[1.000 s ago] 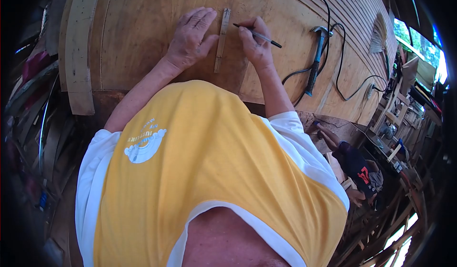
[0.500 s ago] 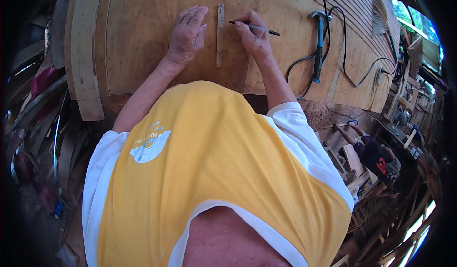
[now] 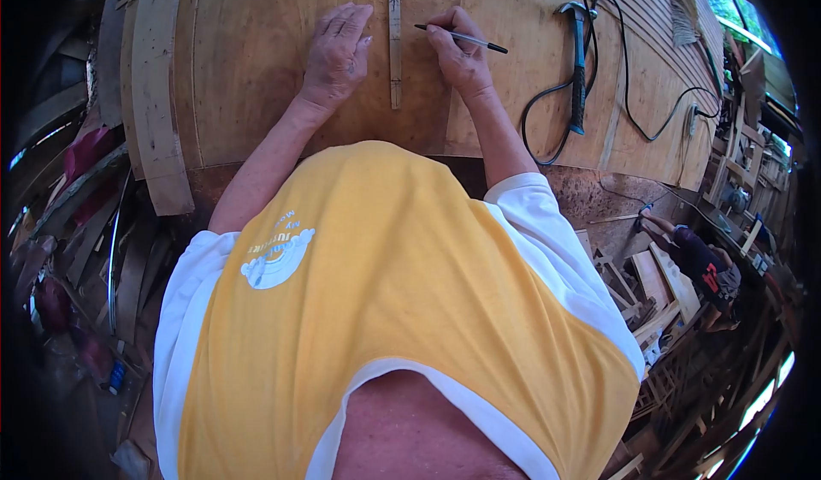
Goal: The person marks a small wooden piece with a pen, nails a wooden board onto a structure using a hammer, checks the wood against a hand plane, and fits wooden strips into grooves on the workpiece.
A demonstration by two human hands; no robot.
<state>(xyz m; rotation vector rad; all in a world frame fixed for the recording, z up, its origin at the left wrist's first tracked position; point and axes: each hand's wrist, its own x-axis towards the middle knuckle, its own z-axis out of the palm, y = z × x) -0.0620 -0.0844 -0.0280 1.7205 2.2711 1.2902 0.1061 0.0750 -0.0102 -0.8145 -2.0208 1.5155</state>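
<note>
Workshop, cluttered and dim at the edges; wide plywood-topped counter (image 3: 256,95) in front. Nearest: wearer's yellow T-shirt (image 3: 385,266) with white sleeves, white print (image 3: 279,262) on it upside down; "MY" reads, the rest too small or creased to be sure of.

On the counter, left hand (image 3: 339,56): grip empty, fingers loosely together, apart from the wooden strip (image 3: 395,52). Strip lies flat between the hands, dark marks near both ends. Right hand (image 3: 464,56): grip narrow, closed on a ballpoint pen (image 3: 479,42), tip toward the strip, just short of it. No brand readable on pen.

Change over the last second: left thumb was right beside the strip's edge, now a clear gap; pen stays off the wood. Likely means the strip lies loose, unsteadied, no mark being made right now.

Right of the right hand: claw hammer (image 3: 578,69), no label legible, with black power cord (image 3: 626,61) looping around it. Beyond, brush (image 3: 682,18) with pale bristles. Far right, another person (image 3: 710,270) low among timber, dark shirt, red figures on it, possibly a 4, too small to confirm.
</note>
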